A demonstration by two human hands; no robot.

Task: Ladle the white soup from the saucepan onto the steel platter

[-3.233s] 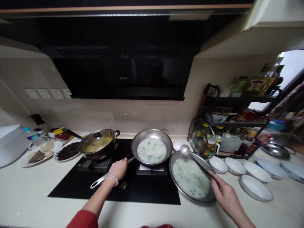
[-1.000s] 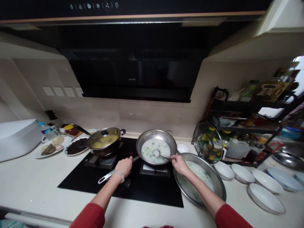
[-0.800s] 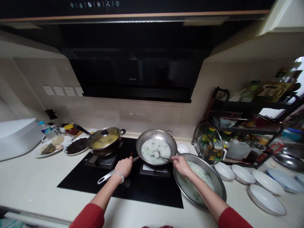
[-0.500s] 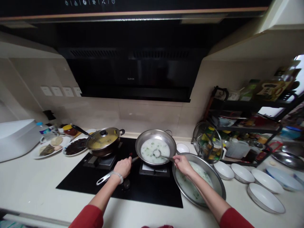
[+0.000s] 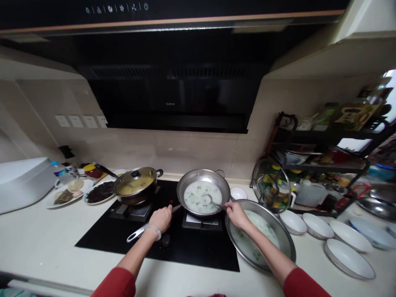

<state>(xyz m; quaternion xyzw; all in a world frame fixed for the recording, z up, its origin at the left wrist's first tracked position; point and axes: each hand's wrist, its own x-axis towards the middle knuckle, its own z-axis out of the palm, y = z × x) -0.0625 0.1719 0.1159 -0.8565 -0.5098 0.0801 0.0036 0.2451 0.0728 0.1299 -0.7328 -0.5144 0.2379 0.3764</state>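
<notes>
My left hand [image 5: 161, 219] is closed around the handle of a steel wok [image 5: 185, 184] on the right burner. White soup [image 5: 198, 197] with green bits fills the wok's bottom. In my right hand [image 5: 236, 214] is the handle of a ladle [image 5: 213, 201], whose bowl is sunk in the soup. Below my right forearm stands a wide steel basin [image 5: 289, 241] on the counter, with similar white, green-flecked soup in it.
A lidded pan [image 5: 136, 187] sits on the left burner. Plates of food [image 5: 100, 192] stand to its left. Several white bowls [image 5: 349, 258] stand right of the basin, before a black rack [image 5: 328, 167] of bottles. A glass lid [image 5: 272, 185] leans there. The range hood [image 5: 173, 95] hangs above.
The ladle's bowl, earlier visible with white soup in it, has dipped and shifted slightly right within the wok. My left hand keeps its hold on the wok handle.
</notes>
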